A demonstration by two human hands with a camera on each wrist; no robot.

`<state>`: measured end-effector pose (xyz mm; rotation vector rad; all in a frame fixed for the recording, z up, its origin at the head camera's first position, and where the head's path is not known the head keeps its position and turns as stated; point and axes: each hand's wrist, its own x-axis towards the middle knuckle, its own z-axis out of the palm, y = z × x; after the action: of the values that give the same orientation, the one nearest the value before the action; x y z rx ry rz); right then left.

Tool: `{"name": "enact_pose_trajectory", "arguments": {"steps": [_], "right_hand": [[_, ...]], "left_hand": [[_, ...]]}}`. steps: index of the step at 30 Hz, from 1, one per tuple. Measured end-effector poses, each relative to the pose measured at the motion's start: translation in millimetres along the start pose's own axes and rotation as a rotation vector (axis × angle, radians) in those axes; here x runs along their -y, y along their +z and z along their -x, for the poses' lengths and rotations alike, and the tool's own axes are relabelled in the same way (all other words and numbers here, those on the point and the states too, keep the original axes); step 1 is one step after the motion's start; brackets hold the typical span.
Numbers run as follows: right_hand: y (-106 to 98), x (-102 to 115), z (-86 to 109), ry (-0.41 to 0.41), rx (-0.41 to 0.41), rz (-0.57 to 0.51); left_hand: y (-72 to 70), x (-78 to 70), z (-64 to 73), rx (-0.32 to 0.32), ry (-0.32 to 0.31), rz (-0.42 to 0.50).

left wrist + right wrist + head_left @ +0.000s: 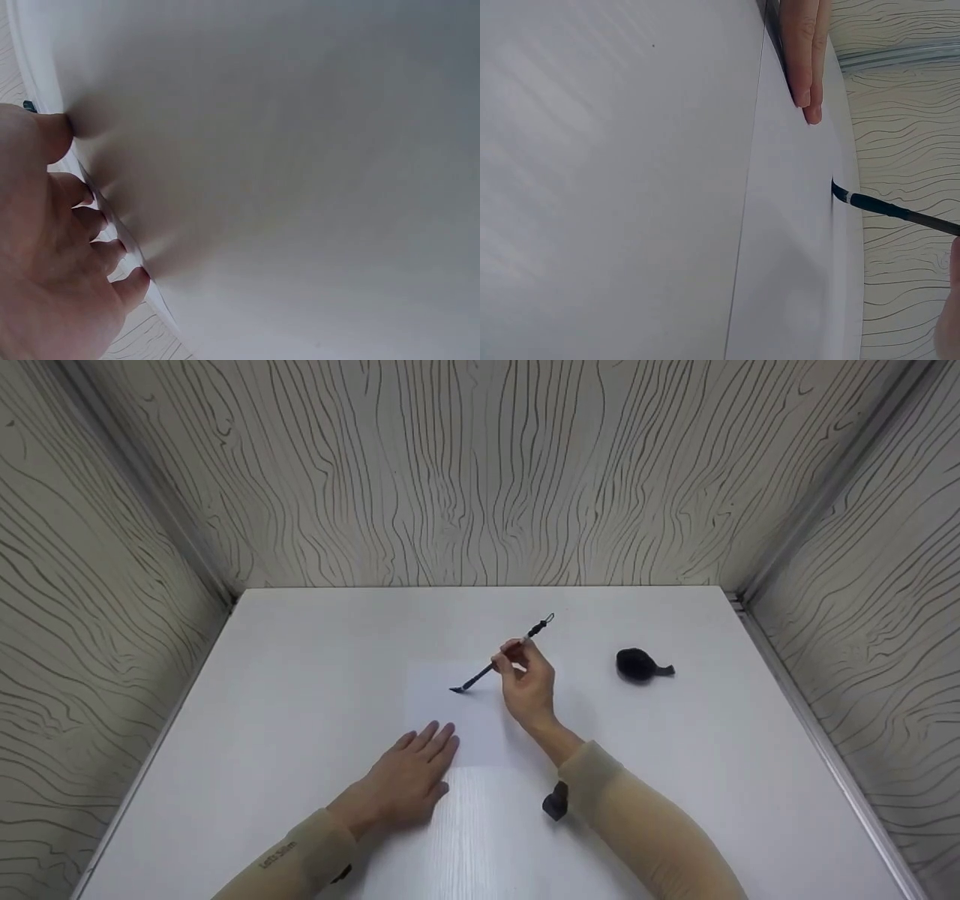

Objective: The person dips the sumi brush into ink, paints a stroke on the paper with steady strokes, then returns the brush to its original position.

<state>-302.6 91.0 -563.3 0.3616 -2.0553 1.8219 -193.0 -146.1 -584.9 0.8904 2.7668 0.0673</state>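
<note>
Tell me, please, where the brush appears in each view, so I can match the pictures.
Head: the brush slants near the centre, in the right hand.
Left wrist: no brush can be made out; a small dark thing at the left edge is unclear.
Right wrist: at the right, about mid-height, bristles pointing left.
Shared landmark: the left hand, lower left of centre, left side and top right, respectively.

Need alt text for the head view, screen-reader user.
A person's right hand holds a slanted dark brush, its tip at or just above a white sheet of paper; the left hand lies palm down, fingers on the paper's near-left part. A small black dish-like object with a stubby handle sits to the right on the white table.
</note>
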Motion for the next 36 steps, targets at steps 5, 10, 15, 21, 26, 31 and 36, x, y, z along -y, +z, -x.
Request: {"name": "enact_pose_trajectory", "arguments": {"steps": [5,10,15,21,26,31,36], "right_hand": [[0,1,-0.1,-0.005,-0.010,0.014],[-1,-1,-1.2,-0.020,-0.013,0.014],[-3,-1,-2.1,-0.032,-0.024,0.017],[-5,0,-1.6,-0.027,-0.039,0.030],[-7,0,-3.1,-0.030,-0.048,0.037],[-10,0,-3.8,-0.023,-0.058,0.047],[-14,-1,-4.0,-0.023,-0.063,0.056]], "left_hand": [[-1.1,-0.3,0.1,0.012,0.000,0.009],[-1.6,1.4,0.8,0.009,0.013,0.014],[-0.6,3.0,1.5,-0.002,0.029,0.010],[-0.3,2.5,2.0,-0.008,0.033,0.016],[-0.4,2.9,1.6,-0.002,0.025,0.022],[0.0,3.1,1.4,-0.003,0.025,0.014],[-0.8,2.0,2.1,-0.005,0.025,0.024]]}}
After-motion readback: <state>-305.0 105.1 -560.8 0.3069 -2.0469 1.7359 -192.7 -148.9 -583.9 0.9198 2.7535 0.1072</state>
